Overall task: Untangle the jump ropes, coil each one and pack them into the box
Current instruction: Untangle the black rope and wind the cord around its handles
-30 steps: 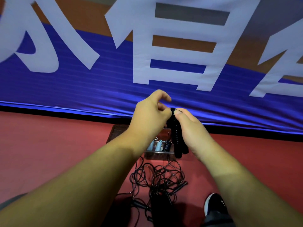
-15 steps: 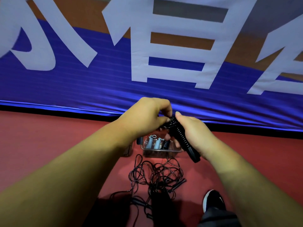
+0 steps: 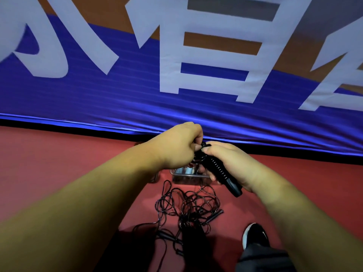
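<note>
right hand [image 3: 230, 161], fingers curled round black ribbed jump-rope handle [image 3: 218, 170] above clear box [image 3: 186, 179], left hand [image 3: 176, 147], fingers pinching handle's top end, tangled ropes [image 3: 196, 205] near the box

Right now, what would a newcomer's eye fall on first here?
The huge blue banner with white characters fills the upper half. Mid-frame, the left hand and right hand meet on black handles, the right gripping them, the left pinching their top end. Below them a tangle of black ropes lies on the red floor, on the near side of the box.
</note>
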The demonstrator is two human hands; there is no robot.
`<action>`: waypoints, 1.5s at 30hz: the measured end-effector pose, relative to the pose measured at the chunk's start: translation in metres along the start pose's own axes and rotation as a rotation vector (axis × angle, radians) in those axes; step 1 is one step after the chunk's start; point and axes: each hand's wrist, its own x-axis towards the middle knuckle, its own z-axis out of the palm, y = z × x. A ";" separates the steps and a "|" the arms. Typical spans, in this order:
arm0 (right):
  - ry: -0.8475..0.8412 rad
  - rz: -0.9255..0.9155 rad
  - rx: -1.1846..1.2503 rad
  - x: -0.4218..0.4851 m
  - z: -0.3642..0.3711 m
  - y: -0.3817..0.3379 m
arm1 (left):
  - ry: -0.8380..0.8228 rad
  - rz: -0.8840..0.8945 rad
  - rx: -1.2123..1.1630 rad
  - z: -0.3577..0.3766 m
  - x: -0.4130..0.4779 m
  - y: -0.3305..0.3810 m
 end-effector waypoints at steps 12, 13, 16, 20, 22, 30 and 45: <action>-0.075 0.100 -0.042 -0.002 0.008 -0.002 | -0.140 -0.030 0.073 -0.012 -0.010 -0.001; -0.072 0.098 -0.048 -0.001 0.009 -0.003 | -0.125 -0.022 0.099 -0.011 -0.010 -0.001; -0.063 0.070 -0.040 0.001 0.012 -0.005 | -0.039 0.010 0.168 -0.010 -0.012 0.003; -0.074 0.032 -0.003 0.002 0.010 -0.011 | 0.123 -0.036 0.032 -0.014 -0.014 0.005; -0.088 0.007 0.036 0.003 0.008 -0.013 | 0.227 -0.097 -0.087 -0.013 -0.014 0.005; -0.079 -0.038 -0.207 0.010 0.008 -0.008 | 0.422 -0.252 -0.535 -0.007 -0.003 0.021; 0.158 0.024 -0.247 0.019 -0.002 0.011 | 0.337 0.059 -0.359 -0.001 0.002 0.045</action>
